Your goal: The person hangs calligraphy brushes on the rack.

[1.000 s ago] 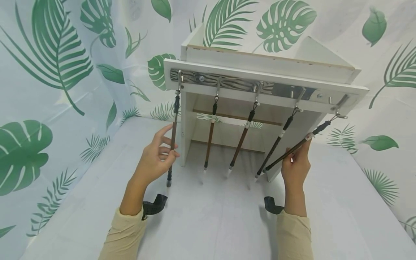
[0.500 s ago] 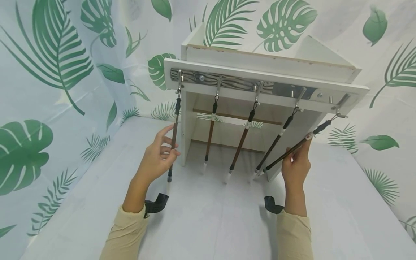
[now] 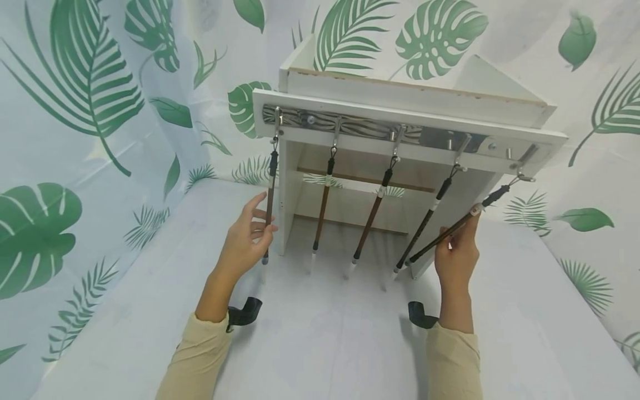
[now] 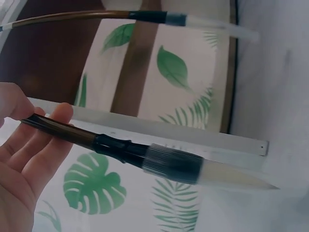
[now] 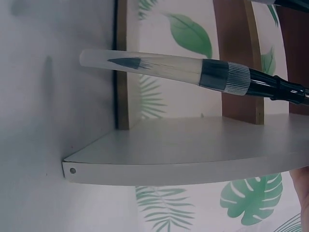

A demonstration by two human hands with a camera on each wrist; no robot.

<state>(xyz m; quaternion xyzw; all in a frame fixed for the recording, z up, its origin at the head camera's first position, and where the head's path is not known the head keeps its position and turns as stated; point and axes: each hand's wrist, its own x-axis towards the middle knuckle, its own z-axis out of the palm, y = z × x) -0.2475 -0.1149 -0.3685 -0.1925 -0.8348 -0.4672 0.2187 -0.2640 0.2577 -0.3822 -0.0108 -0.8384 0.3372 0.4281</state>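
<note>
Several calligraphy brushes hang by loops from metal hooks. My left hand (image 3: 245,239) pinches the shaft of the leftmost calligraphy brush (image 3: 270,203) between thumb and fingers. In the left wrist view this brush (image 4: 171,162) points right, its pale bristles bare and tapered to a point. My right hand (image 3: 457,253) holds the rightmost calligraphy brush (image 3: 455,226), which slants down to the left, fingertips near its white label. The right wrist view shows a brush (image 5: 224,77) with dark-tipped bristles inside a clear cap. Only an edge of the right hand (image 5: 301,193) shows there.
The hooks sit along the front board (image 3: 415,119) of a white open-shelved cabinet (image 3: 492,100). Between my hands hang other brushes, such as a brown one (image 3: 370,219). The cabinet stands on a pale surface (image 3: 330,339) before a leaf-printed backdrop (image 3: 520,33).
My left hand has shifted slightly to the right, and the lower end of its brush has swung up and toward the cabinet. My right hand has stayed nearly still.
</note>
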